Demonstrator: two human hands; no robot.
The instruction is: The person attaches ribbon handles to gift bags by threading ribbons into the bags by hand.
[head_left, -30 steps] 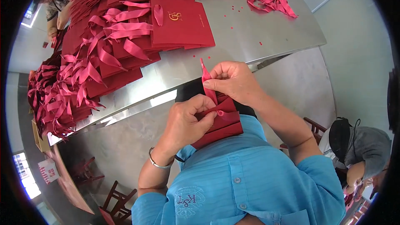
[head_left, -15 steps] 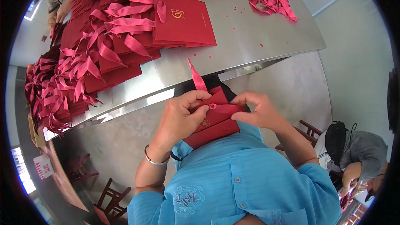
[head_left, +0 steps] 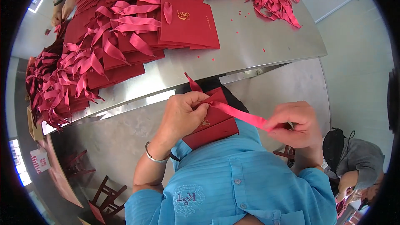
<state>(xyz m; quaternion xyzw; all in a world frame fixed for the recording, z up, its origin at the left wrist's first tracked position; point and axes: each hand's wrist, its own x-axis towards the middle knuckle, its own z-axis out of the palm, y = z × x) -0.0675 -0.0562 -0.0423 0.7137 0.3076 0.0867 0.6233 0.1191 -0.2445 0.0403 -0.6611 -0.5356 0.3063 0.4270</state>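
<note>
A red paper gift bag (head_left: 218, 130) with gold print lies in my lap, its upper part toward the table. My left hand (head_left: 186, 114) pinches the bag's upper part where a pink ribbon (head_left: 239, 116) comes out. The right hand (head_left: 295, 125) grips that ribbon near its other end, between thumb and fingers. The ribbon runs taut from the bag to my right hand. Another length of pink ribbon (head_left: 192, 83) sticks up past the bag's far side. What lies under my left fingertips is hidden.
A steel table (head_left: 250, 50) spans ahead, with piled red bags (head_left: 189, 27) carrying pink ribbon loops at left. Loose ribbons (head_left: 273, 0) are heaped at the far right, near small red dots. A person's hands (head_left: 62, 12) work at far left; another person (head_left: 358, 162) sits right. Wooden stools (head_left: 106, 196) stand lower left.
My right hand has moved right, away from the bag, drawing the ribbon out straight. The ribbon's far length has dropped lower. My left hand keeps its pinch on the bag.
</note>
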